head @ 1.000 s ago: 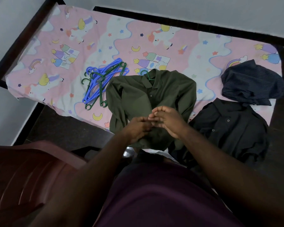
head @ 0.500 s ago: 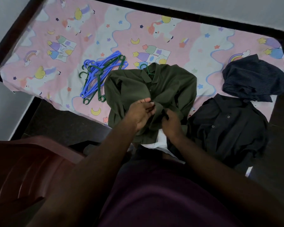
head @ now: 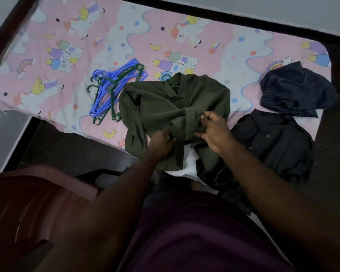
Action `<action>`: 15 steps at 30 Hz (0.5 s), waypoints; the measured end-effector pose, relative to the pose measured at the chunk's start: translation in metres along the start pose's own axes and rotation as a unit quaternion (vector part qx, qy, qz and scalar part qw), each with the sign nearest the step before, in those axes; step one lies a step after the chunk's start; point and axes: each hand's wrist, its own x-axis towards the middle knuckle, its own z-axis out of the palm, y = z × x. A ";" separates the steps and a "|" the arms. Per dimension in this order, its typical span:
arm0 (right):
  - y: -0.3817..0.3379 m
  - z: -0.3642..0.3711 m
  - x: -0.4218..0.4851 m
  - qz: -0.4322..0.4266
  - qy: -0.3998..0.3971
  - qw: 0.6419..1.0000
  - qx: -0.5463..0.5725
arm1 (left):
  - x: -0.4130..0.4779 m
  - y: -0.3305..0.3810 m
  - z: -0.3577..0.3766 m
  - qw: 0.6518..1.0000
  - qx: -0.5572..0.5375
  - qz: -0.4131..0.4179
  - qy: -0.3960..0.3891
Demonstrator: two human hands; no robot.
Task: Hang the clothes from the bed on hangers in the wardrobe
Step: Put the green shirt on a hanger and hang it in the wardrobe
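Fingers, right hand (head: 214, 132): curled, with thumb and fingers (head: 208, 116) pinching a fold of the green shirt (head: 165, 103) at its front strip.
Fingers, left hand (head: 161, 143): curled and clamped on the same front edge, nearer the person and a little to the left.
Green shirt: lies at the near edge of the bed (head: 67, 46), collar at the far end, hem hanging off toward the person, cloth bunched between the two hands.
Green hanger (head: 168, 79): inside the collar, with only its hook showing.
Loose hangers (head: 114, 89): a blue and green heap just left of the shirt.
Black shirt (head: 273, 146): right of the green one, draped over the near edge.
Navy striped garment (head: 294, 91): crumpled at the far right, touching the black shirt.
Chair (head: 28, 203): dark red, near left, off the bed.
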 end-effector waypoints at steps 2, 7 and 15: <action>-0.006 -0.003 0.003 -0.010 0.022 0.999 -0.031 | 0.003 -0.004 -0.008 0.999 -0.034 0.017 0.030; -0.020 -0.031 0.022 -0.080 0.094 0.947 -0.297 | 0.006 -0.022 -0.039 0.986 -0.071 -0.024 0.146; -0.035 -0.009 0.026 0.032 0.063 0.993 -0.095 | -0.004 -0.022 0.010 0.991 0.111 -0.020 -0.069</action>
